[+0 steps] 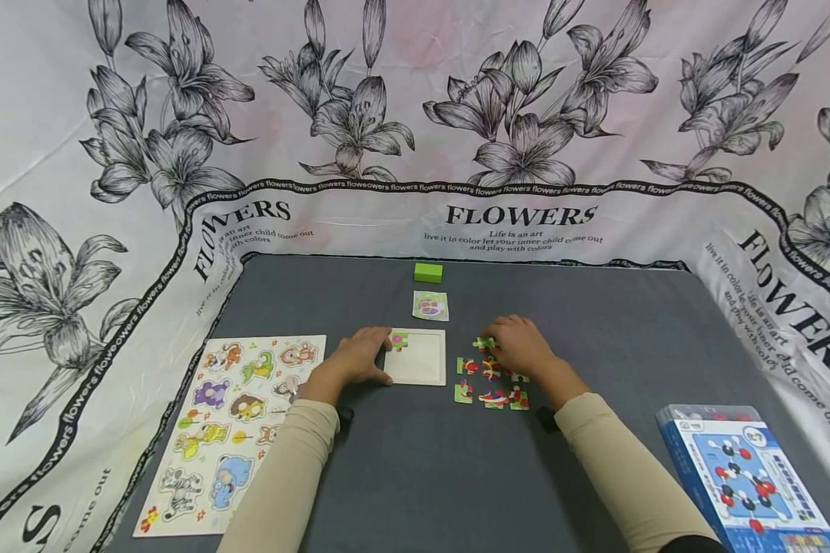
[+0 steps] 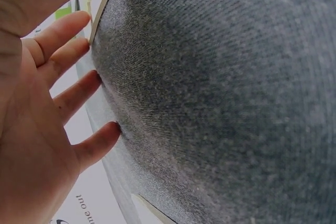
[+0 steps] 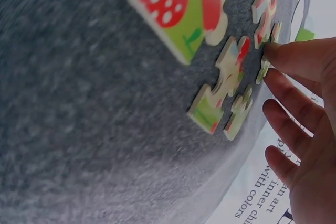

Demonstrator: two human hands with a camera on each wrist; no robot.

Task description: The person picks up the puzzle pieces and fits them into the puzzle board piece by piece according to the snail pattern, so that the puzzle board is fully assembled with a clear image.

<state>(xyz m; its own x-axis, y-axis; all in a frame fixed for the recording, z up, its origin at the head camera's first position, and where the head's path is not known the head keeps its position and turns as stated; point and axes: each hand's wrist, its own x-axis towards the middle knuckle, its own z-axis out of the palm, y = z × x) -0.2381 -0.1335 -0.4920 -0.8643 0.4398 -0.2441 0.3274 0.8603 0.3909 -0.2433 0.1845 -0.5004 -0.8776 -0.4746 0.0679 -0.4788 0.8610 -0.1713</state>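
Left hand (image 1: 361,358): fingers spread and flat, resting on the left edge of the puzzle tray (image 1: 418,357); grips nothing.
Right hand (image 1: 519,346): fingers loosely extended over the loose puzzle pieces (image 1: 493,382); a fingertip (image 3: 274,52) touches the edge of one piece (image 3: 262,69); whether that counts as a pinch, cannot tell.
Key relation: loose pieces lie directly under and just toward the person from the right hand; tray lies to that hand's left, between both hands. Right hand nearer the pieces, left hand nearer the tray.
Tray: pale square board with raised rim, one green piece (image 1: 399,340) seated in its far-left corner beside the left fingertips.
Pieces: small interlocking tabs, green with red and white.
Beyond the hands: picture card (image 1: 430,305), then green block (image 1: 428,272).
Left of left hand: animal puzzle board (image 1: 231,426).
Near right: blue box (image 1: 743,476).
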